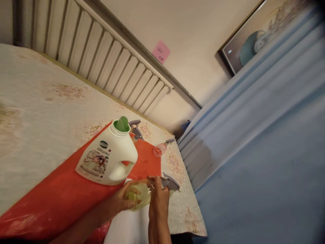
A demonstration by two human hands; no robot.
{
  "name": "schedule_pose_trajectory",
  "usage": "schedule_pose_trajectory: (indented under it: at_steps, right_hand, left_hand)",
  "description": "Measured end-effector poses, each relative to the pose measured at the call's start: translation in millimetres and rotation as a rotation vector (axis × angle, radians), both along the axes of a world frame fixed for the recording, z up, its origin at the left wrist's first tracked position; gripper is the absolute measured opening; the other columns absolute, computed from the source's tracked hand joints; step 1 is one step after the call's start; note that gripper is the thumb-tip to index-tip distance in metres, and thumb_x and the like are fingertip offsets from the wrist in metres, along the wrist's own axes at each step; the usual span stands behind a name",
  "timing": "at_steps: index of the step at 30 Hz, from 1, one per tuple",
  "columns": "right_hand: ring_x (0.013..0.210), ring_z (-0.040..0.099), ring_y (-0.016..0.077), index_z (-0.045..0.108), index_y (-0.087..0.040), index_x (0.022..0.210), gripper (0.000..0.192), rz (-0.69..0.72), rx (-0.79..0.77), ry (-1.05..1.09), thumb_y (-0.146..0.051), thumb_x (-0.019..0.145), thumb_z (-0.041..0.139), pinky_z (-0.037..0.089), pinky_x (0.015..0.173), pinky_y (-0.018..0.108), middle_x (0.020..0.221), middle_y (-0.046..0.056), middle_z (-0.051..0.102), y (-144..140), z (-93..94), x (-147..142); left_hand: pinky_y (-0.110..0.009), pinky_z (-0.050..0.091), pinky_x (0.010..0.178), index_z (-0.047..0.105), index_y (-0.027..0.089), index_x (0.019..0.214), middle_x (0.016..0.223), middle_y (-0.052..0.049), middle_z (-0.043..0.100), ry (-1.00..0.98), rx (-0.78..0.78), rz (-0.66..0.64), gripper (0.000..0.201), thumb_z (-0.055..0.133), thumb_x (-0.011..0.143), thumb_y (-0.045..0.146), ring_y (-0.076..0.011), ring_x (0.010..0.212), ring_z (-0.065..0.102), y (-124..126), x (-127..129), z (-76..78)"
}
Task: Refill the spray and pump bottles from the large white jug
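Left hand gripped the clear spray bottle of yellow liquid; right hand clasped its grey trigger head, seemingly seated; white detergent jug stood uncapped.

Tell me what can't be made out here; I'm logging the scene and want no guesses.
- Head view: the spray bottle body is mostly covered by the left hand and right hand.
- The white detergent jug label print is too small to read.
- The pink sticky note writing is too small.
- A second sprayer head has its bottle hidden behind the jug.
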State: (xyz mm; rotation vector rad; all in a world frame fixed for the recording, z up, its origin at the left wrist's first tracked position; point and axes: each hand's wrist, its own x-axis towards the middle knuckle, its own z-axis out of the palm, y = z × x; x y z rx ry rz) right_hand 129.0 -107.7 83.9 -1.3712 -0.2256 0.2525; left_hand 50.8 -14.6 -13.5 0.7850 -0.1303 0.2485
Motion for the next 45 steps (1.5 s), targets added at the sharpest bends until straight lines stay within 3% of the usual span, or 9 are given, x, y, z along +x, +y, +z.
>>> schedule_pose_trajectory:
  at_steps: [5, 10, 15, 20, 25, 30, 37, 40, 45]
  right_hand:
    - [0.074, 0.072, 0.024, 0.068, -0.014, 0.078, 0.023, -0.024, -0.04, -0.034, -0.037, 0.076, 0.069, 0.054, 0.069, 0.031, 0.077, 0.008, 0.076, -0.6, 2.1, -13.3]
    - [0.076, 0.071, 0.0242, 0.071, -0.015, 0.075, 0.02, 0.073, -0.126, -0.123, -0.034, 0.076, 0.066, 0.054, 0.07, 0.031, 0.078, 0.008, 0.076, -3.2, 11.0, -27.2]
    - [0.084, 0.069, 0.0242, 0.069, -0.018, 0.069, 0.018, 0.22, -0.077, -0.259, -0.033, 0.077, 0.062, 0.051, 0.085, 0.034, 0.078, 0.005, 0.074, -6.0, 20.3, -41.6]
    - [0.085, 0.07, 0.0247, 0.07, -0.017, 0.069, 0.02, 0.18, -0.16, -0.283, -0.033, 0.078, 0.061, 0.05, 0.083, 0.033, 0.081, 0.006, 0.075, -6.6, 23.3, -49.0]
    - [0.068, 0.069, 0.0229, 0.07, -0.016, 0.068, 0.02, 0.049, -0.161, -0.204, -0.033, 0.075, 0.064, 0.053, 0.064, 0.029, 0.07, 0.006, 0.073, -2.2, 23.2, -51.5]
    - [0.064, 0.068, 0.0217, 0.071, -0.016, 0.07, 0.019, 0.066, -0.172, -0.19, -0.033, 0.075, 0.064, 0.052, 0.061, 0.028, 0.069, 0.005, 0.073, -2.4, 26.3, -56.9]
    - [0.071, 0.069, 0.0222, 0.071, -0.016, 0.068, 0.022, 0.113, -0.183, -0.221, -0.036, 0.076, 0.063, 0.051, 0.066, 0.029, 0.072, 0.005, 0.074, -6.0, 22.6, -52.2]
    - [0.069, 0.068, 0.0224, 0.07, -0.016, 0.066, 0.025, 0.077, -0.147, -0.202, -0.039, 0.076, 0.064, 0.051, 0.066, 0.03, 0.07, 0.006, 0.074, -5.7, 21.4, -49.0]
    - [0.067, 0.068, 0.0224, 0.07, -0.015, 0.068, 0.026, 0.075, -0.143, -0.192, -0.039, 0.075, 0.068, 0.05, 0.065, 0.03, 0.071, 0.007, 0.074, -6.7, 23.5, -49.7]
  left_hand:
    - [-0.047, 0.043, 0.098, 0.052, 0.025, 0.126, 0.116, -0.01, 0.062, 0.05, -0.068, -0.04, 0.076, 0.085, 0.06, 0.046, -0.0305, 0.113, 0.058, -1.9, -17.2, 7.1]
    - [-0.036, 0.049, 0.076, 0.055, 0.025, 0.127, 0.106, -0.006, 0.068, 0.028, -0.116, -0.095, 0.07, 0.078, 0.067, 0.052, -0.0247, 0.091, 0.065, -1.5, -33.2, 9.9]
    - [-0.036, 0.051, 0.065, 0.061, 0.019, 0.123, 0.089, -0.009, 0.073, 0.088, -0.204, -0.258, 0.068, 0.059, 0.077, 0.068, -0.0241, 0.071, 0.069, -2.3, -44.6, 2.5]
    - [-0.039, 0.052, 0.075, 0.058, 0.022, 0.127, 0.11, -0.013, 0.071, 0.057, -0.215, -0.239, 0.062, 0.052, 0.084, 0.066, -0.0283, 0.091, 0.07, -1.6, -55.4, 9.4]
    - [-0.039, 0.048, 0.086, 0.052, 0.029, 0.131, 0.135, -0.01, 0.059, 0.017, -0.177, -0.149, 0.058, 0.07, 0.079, 0.045, -0.0283, 0.116, 0.059, 2.1, -64.7, 29.5]
    - [-0.034, 0.048, 0.079, 0.054, 0.027, 0.128, 0.128, -0.01, 0.061, 0.036, -0.129, -0.124, 0.053, 0.07, 0.079, 0.039, -0.0267, 0.109, 0.062, 3.1, -68.2, 33.5]
    - [-0.033, 0.05, 0.058, 0.056, 0.017, 0.125, 0.094, -0.012, 0.073, 0.101, -0.227, -0.26, 0.069, 0.046, 0.082, 0.072, -0.0252, 0.069, 0.07, -3.1, -56.4, 8.7]
    - [-0.036, 0.052, 0.067, 0.056, 0.021, 0.127, 0.106, -0.011, 0.071, 0.077, -0.239, -0.26, 0.07, 0.056, 0.077, 0.071, -0.0273, 0.082, 0.071, -4.1, -58.6, 13.7]
    - [-0.033, 0.051, 0.078, 0.049, 0.03, 0.135, 0.132, -0.009, 0.06, 0.037, -0.152, -0.196, 0.063, 0.073, 0.078, 0.042, -0.0248, 0.105, 0.064, -0.8, -69.7, 30.7]
